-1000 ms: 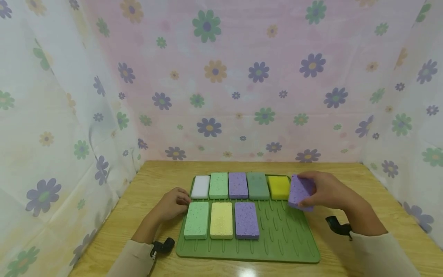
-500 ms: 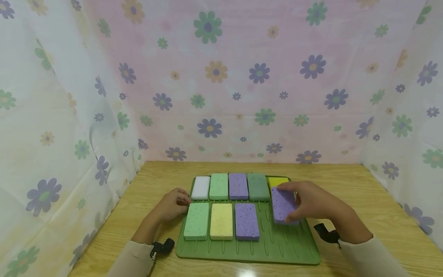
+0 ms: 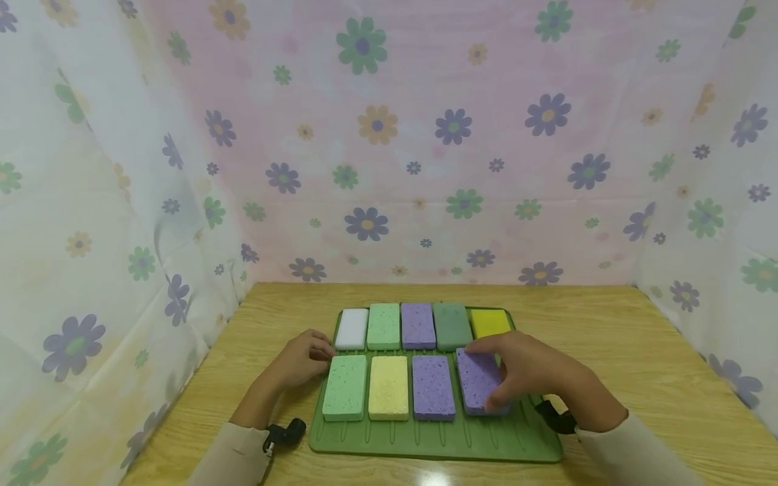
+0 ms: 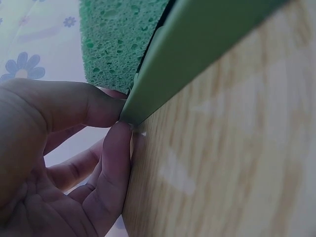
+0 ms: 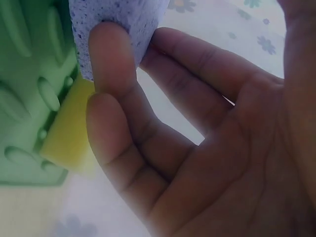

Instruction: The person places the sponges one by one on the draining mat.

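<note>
My right hand [image 3: 541, 371] grips a purple sponge [image 3: 477, 379] by its edges, thumb near and fingers far, over the front row of a green ribbed mat [image 3: 389, 443]. In the right wrist view fingertips [image 5: 112, 54] press against the side of this sponge. At the mat's left edge is my left hand [image 3: 304, 359]; the left wrist view has its thumb and a finger pinching the rim beside a light green sponge [image 4: 118, 44]. Left of the held sponge lie another purple sponge [image 3: 433, 388], a pale yellow one [image 3: 389, 388] and a light green one [image 3: 345, 388].
The back row holds a white sponge [image 3: 352, 328], a light green one [image 3: 384, 326], a purple one [image 3: 417, 325], a dark green one [image 3: 452, 327] and a bright yellow one [image 3: 489, 321], partly behind my right hand. Flowered cloth [image 3: 413, 148] surrounds the wooden table [image 3: 602, 317].
My right hand has carried the purple sponge from the mat's back right corner leftward and toward me, beside the front row's other purple sponge. My left hand has stayed at the mat's edge.
</note>
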`<state>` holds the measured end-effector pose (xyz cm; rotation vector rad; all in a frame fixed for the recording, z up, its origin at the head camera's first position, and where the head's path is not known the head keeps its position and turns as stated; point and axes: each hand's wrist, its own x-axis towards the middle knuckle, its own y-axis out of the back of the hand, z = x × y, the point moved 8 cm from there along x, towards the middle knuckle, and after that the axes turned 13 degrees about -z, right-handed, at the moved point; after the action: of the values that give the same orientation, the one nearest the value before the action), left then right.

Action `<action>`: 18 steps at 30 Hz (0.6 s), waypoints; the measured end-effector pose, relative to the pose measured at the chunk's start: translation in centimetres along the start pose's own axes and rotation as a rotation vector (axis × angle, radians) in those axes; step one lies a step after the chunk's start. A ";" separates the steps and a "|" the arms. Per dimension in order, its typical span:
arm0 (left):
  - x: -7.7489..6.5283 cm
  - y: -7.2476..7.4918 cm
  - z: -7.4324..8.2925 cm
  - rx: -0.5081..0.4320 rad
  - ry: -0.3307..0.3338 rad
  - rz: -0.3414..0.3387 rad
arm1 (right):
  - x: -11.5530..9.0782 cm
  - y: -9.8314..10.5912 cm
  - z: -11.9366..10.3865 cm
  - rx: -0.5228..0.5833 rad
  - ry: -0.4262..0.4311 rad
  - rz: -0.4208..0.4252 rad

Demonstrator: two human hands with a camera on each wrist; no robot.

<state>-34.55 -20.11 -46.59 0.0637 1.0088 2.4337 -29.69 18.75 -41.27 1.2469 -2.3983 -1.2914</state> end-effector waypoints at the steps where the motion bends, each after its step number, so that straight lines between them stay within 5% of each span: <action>1: 0.0 0.0 0.0 0.001 0.000 0.001 | 0.1 -0.1 0.0 -0.002 0.001 0.001; 18: -0.1 0.0 0.1 -0.019 -0.010 -0.004 | 0.8 -0.6 0.0 -0.160 -0.062 0.021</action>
<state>-34.42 -20.13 -46.55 0.0669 0.9806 2.4367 -29.78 18.00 -41.90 1.1507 -2.2893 -1.5024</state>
